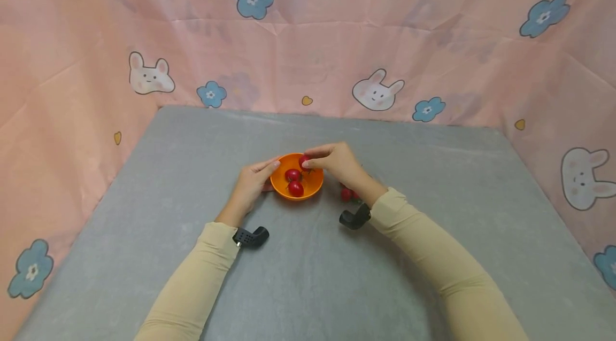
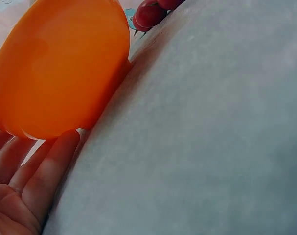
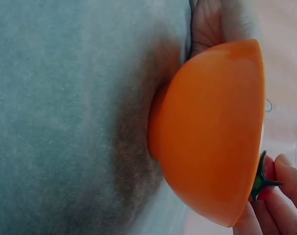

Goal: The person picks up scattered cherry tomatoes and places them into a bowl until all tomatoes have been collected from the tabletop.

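Observation:
An orange bowl (image 1: 281, 176) stands upright on the grey table, its outer wall filling much of both wrist views. My left hand (image 1: 246, 187) grips it at the left, thumb on the rim and fingers along the outside. At the far right of the rim, my right hand (image 1: 340, 164) pinches a red cherry tomato (image 1: 303, 161) between thumb and fingers. Its green stem end (image 3: 261, 182) shows in the right wrist view, right beside the rim. Inside the bowl lie two more cherry tomatoes, one (image 1: 292, 175) near the middle and one (image 1: 295, 188) closer to me.
More red tomatoes (image 1: 346, 194) lie on the table right of the bowl, partly hidden under my right wrist. Black wrist cameras (image 1: 252, 237) sit on both arms. A pink printed curtain (image 1: 298, 63) encloses the table (image 1: 298, 277) at the back and sides.

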The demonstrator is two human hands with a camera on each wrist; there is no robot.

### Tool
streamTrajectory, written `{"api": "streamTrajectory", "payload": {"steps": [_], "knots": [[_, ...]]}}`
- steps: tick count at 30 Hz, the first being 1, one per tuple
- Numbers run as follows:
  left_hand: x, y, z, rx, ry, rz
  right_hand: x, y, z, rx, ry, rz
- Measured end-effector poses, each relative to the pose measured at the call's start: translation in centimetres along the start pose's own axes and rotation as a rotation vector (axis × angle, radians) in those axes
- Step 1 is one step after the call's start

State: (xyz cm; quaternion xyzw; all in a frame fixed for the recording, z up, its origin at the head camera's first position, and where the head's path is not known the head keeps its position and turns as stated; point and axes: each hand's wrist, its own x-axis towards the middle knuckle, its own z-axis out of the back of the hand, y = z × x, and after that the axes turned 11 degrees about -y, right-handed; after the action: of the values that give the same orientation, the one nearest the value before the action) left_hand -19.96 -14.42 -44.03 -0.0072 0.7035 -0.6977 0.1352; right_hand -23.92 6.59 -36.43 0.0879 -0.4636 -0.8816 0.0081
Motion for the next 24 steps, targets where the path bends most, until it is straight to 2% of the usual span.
{"api": "streamTrajectory", "payload": {"steps": [8,16,24], "knots": [[-0.1,0.0,0.0,0.009,-0.001,-0.007,-0.1,-0.2,-0.9,-0.095,0.0,0.097],[-0.1,-0.1,0.0,0.002,0.007,-0.01,-1.1,0.1,-1.5,-0.262,0.011,0.235],[0.1,0.1,-0.1,-0.009,0.005,-0.009,-1.4,0.4,-1.8,-0.408,0.055,0.328]]}}
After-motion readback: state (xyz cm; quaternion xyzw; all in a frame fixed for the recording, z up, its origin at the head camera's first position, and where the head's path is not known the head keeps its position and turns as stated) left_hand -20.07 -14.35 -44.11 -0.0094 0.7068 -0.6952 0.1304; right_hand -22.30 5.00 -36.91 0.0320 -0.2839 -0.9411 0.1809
